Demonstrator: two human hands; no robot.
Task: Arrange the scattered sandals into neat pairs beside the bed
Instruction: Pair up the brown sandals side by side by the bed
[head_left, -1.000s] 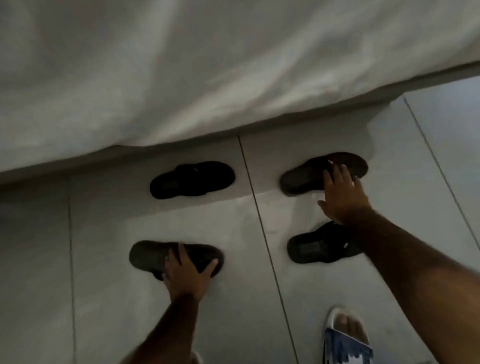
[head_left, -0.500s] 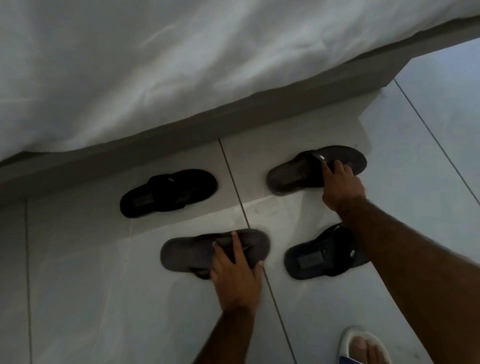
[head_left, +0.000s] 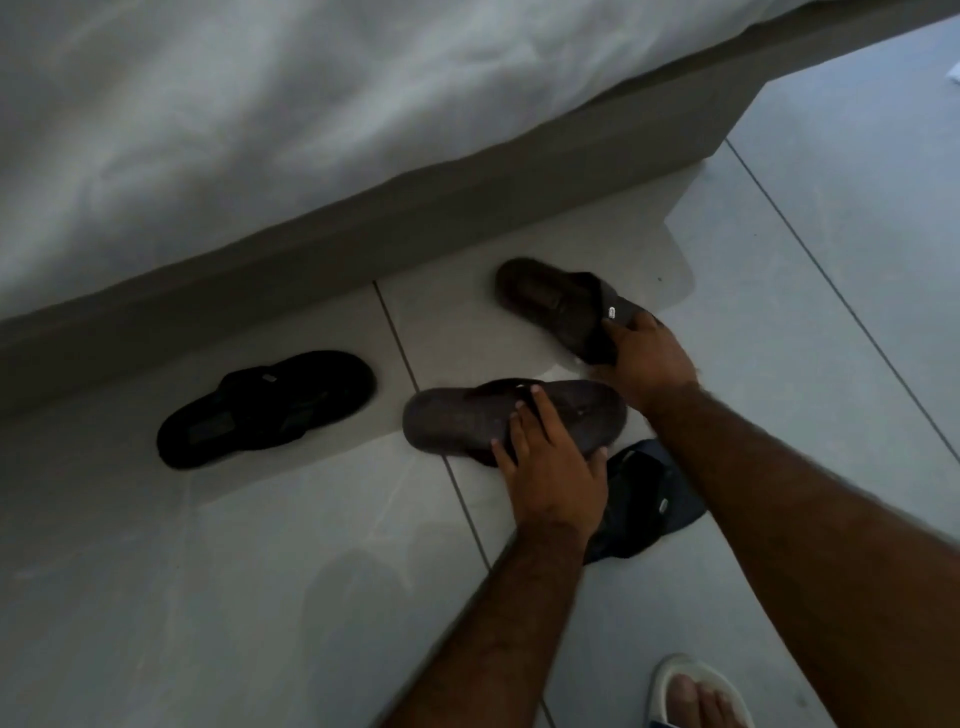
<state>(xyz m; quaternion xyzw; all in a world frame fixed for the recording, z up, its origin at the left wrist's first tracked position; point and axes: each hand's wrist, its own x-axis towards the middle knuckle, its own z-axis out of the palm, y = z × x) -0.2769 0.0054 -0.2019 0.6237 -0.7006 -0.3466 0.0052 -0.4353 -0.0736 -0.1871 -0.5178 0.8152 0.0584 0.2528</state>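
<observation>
On the pale tiled floor (head_left: 260, 597) beside the bed (head_left: 260, 130):
Brown sandals: two dark brown flip-flops. The nearer brown sandal (head_left: 467, 418) lies crosswise over a tile seam; the farther brown sandal (head_left: 556, 304) sits closer to the bed base, angled, with a small pale tag on its strap.
Black sandal: the black sandal (head_left: 270, 408) lies alone to the left, just beside the bed base, well apart from both hands.
Navy sandal: the navy sandal (head_left: 649, 499) lies near the right forearm.
Hidden: the navy sandal is largely covered by the left wrist and the right arm. The toe end of the farther brown sandal sits under the right hand. Dim light blurs the strap details on the black one.
Cut off: a foot in a white slide (head_left: 696, 696) at the bottom edge.
Left hand: the left hand (head_left: 550, 478) lies fingers spread on the nearer brown sandal, thumb curled round its near edge, gripping it.
Right hand: the right hand (head_left: 644, 358) is closed around the farther brown sandal's end, fingers curled over the edge.
</observation>
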